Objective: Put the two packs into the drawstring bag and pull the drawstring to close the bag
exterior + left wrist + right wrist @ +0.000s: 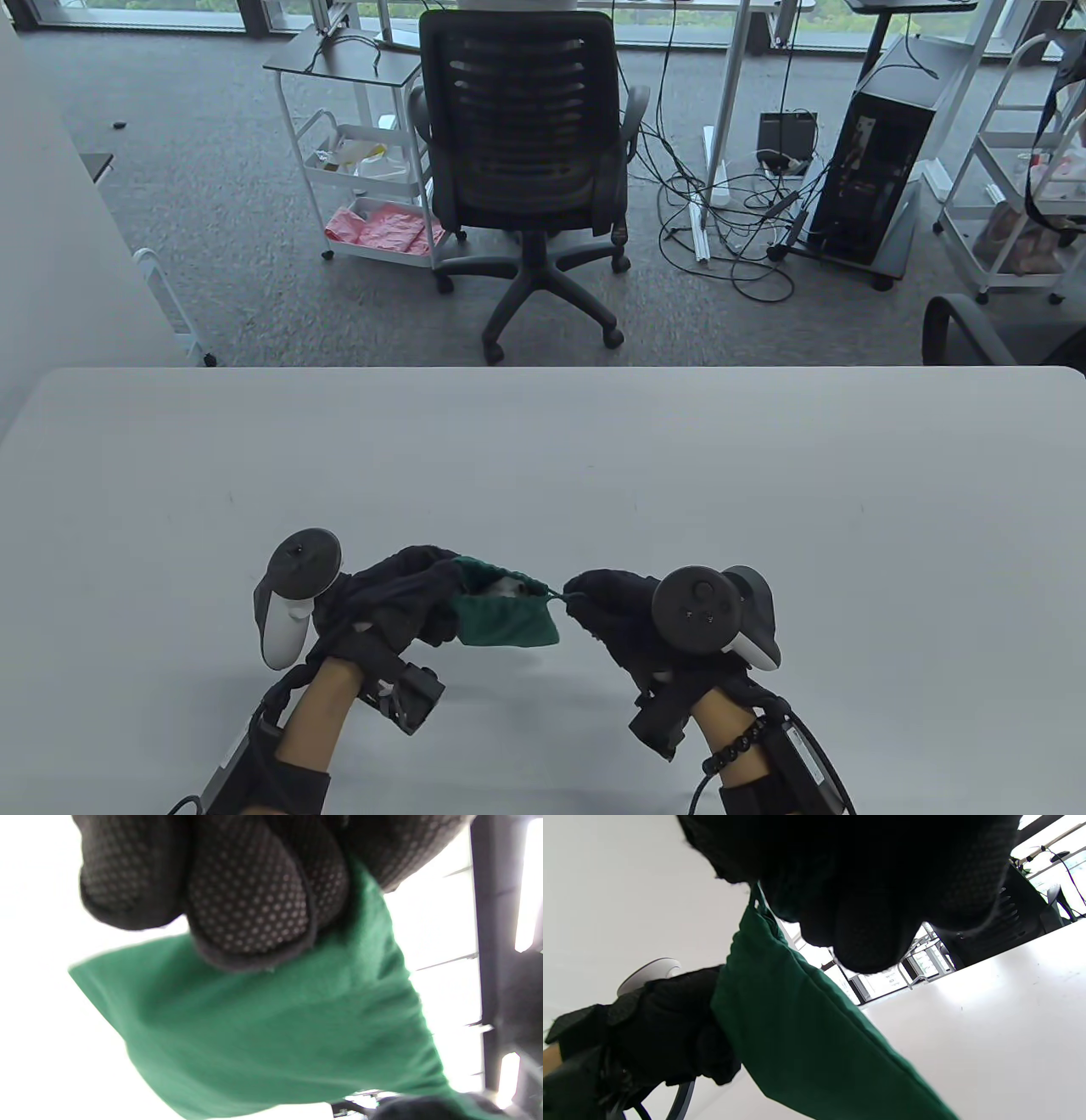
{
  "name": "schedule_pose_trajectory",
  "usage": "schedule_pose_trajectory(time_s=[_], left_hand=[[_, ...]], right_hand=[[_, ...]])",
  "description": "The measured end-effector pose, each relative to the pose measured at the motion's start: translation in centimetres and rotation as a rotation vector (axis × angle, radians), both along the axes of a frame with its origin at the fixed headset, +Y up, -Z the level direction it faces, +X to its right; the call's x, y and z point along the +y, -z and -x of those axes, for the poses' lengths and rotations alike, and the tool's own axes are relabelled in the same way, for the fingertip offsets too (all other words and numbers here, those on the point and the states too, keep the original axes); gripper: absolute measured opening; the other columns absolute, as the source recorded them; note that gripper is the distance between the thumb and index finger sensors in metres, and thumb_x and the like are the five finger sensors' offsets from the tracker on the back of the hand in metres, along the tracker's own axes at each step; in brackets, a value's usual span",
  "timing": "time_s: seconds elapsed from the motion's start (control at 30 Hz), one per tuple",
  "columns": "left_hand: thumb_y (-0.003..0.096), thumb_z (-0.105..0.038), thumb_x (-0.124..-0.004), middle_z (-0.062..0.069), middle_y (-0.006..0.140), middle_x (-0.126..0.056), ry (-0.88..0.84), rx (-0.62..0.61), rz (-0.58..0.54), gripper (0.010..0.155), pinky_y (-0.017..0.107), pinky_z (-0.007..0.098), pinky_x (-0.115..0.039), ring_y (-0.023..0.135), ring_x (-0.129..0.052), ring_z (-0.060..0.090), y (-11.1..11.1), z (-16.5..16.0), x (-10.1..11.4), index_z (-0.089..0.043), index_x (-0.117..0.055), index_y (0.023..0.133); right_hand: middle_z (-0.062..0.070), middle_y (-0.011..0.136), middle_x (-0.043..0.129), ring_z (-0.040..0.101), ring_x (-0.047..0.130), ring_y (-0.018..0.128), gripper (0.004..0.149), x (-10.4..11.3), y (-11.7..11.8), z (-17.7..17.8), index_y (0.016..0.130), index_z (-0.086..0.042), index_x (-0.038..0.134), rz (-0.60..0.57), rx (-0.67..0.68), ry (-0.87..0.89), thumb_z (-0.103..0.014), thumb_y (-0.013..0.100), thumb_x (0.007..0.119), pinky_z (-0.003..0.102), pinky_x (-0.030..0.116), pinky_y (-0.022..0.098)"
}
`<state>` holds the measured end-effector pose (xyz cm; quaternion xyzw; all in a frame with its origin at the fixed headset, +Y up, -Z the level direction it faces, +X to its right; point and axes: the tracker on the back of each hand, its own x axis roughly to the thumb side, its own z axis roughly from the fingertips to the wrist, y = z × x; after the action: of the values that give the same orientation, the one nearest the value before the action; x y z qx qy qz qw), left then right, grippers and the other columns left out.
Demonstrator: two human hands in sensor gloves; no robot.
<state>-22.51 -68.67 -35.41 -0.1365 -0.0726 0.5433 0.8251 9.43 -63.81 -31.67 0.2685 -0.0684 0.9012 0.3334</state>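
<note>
Drawstring bag (507,618) gripped between left hand (399,598), right hand (624,613)

A pale grey table (543,475) with rounded far corners carries the work. Its top is plain and matte, with a few tiny dark specks scattered beyond the fingers (585,586). The green drawstring bag (509,620) hangs between the fingers of both gloved hands, just below their tips; its lower edge seems to sit a little above the surface, though whether it brushes the top cannot be told from these angles. The right wrist view shows the same bare white surface (988,1027) spreading away behind the fingers
</note>
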Motion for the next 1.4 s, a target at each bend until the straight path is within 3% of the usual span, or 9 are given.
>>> schedule_pose_trajectory(time_s=[0.23, 0.5, 0.6, 0.73, 0.87, 0.97, 1.1, 1.23, 1.4], left_hand=[[0.0553, -0.046, -0.075, 0.003, 0.063, -0.097, 0.079, -0.096, 0.101, 0.045, 0.037, 0.038, -0.096, 0.039, -0.109, 0.014, -0.1, -1.9, -1.4, -0.016, -0.081, 0.088], [0.0558, -0.048, -0.071, 0.012, 0.078, -0.093, 0.120, -0.190, 0.089, 0.054, 0.048, 0.047, -0.091, 0.054, -0.107, 0.026, -0.4, -3.5, -1.7, -0.012, -0.074, 0.096], [0.0543, -0.053, -0.070, 0.015, 0.089, -0.085, 0.171, -0.195, -0.099, 0.063, 0.055, 0.052, -0.086, 0.068, -0.101, 0.033, -0.5, -3.7, -0.2, -0.012, -0.067, 0.102], [0.0504, -0.062, -0.069, 0.021, 0.113, -0.056, 0.264, -0.235, -0.408, 0.077, 0.072, 0.064, -0.064, 0.101, -0.071, 0.047, -1.8, -5.2, 2.4, -0.016, -0.052, 0.110], [0.0469, -0.066, -0.071, 0.020, 0.118, -0.044, 0.371, -0.320, -0.594, 0.086, 0.074, 0.070, -0.053, 0.110, -0.055, 0.048, -3.4, -7.9, 3.8, -0.018, -0.044, 0.113], [0.0464, -0.063, -0.075, 0.014, 0.116, -0.058, 0.440, -0.322, -0.667, 0.083, 0.071, 0.076, -0.054, 0.108, -0.063, 0.047, -3.9, -9.2, 4.1, -0.019, -0.047, 0.112], [0.0473, -0.055, -0.080, 0.003, 0.095, -0.088, 0.392, -0.298, -0.661, 0.067, 0.069, 0.076, -0.060, 0.090, -0.093, 0.035, -3.9, -9.3, 3.7, -0.021, -0.066, 0.103], [0.0478, -0.053, -0.080, -0.005, 0.076, -0.097, 0.389, -0.278, -0.666, 0.062, 0.068, 0.073, -0.066, 0.076, -0.102, 0.026, -3.8, -9.1, 3.5, -0.025, -0.069, 0.101], [0.0495, -0.049, -0.081, -0.006, 0.067, -0.101, 0.432, -0.257, -0.650, 0.048, 0.066, 0.071, -0.069, 0.069, -0.105, 0.024, -3.9, -8.5, 3.3, -0.029, -0.080, 0.092]], right_hand=[[0.013, 0.072, 0.097, 0.026, 0.106, 0.051, 0.038, 1.2, -1.0, 0.2, 0.081, -0.014, 0.085, -0.114, -0.042, 0.060, -0.039, 0.054, 0.074, 0.042, 0.092, 0.041], [0.012, 0.070, 0.098, 0.025, 0.107, 0.049, 0.036, 2.0, -1.6, 0.3, 0.079, -0.015, 0.086, -0.166, -0.058, 0.047, -0.039, 0.054, 0.075, 0.041, 0.092, 0.040], [0.012, 0.070, 0.098, 0.025, 0.107, 0.050, 0.036, 2.2, -1.7, 0.2, 0.079, -0.015, 0.086, -0.174, -0.062, 0.052, -0.039, 0.054, 0.075, 0.042, 0.092, 0.040], [0.013, 0.070, 0.098, 0.025, 0.107, 0.049, 0.036, 2.3, -1.7, 0.3, 0.079, -0.015, 0.086, -0.176, -0.061, 0.049, -0.038, 0.054, 0.075, 0.041, 0.092, 0.040], [0.012, 0.071, 0.098, 0.025, 0.107, 0.050, 0.036, 2.2, -1.8, 0.8, 0.079, -0.015, 0.086, -0.176, -0.037, 0.042, -0.038, 0.054, 0.075, 0.042, 0.092, 0.040], [0.012, 0.071, 0.098, 0.025, 0.107, 0.051, 0.036, 2.3, -2.0, 1.3, 0.079, -0.016, 0.086, -0.189, -0.022, 0.026, -0.038, 0.054, 0.075, 0.042, 0.092, 0.041], [0.012, 0.072, 0.098, 0.026, 0.106, 0.051, 0.036, 2.4, -2.1, 1.5, 0.079, -0.016, 0.086, -0.196, -0.019, 0.018, -0.038, 0.054, 0.075, 0.042, 0.092, 0.041], [0.012, 0.071, 0.098, 0.026, 0.107, 0.051, 0.036, 2.3, -2.1, 1.6, 0.079, -0.016, 0.086, -0.199, -0.024, 0.002, -0.038, 0.054, 0.075, 0.042, 0.092, 0.041], [0.012, 0.071, 0.098, 0.026, 0.107, 0.051, 0.037, 1.7, -1.8, 1.5, 0.078, -0.015, 0.087, -0.183, -0.045, -0.100, -0.040, 0.053, 0.076, 0.043, 0.092, 0.041]])
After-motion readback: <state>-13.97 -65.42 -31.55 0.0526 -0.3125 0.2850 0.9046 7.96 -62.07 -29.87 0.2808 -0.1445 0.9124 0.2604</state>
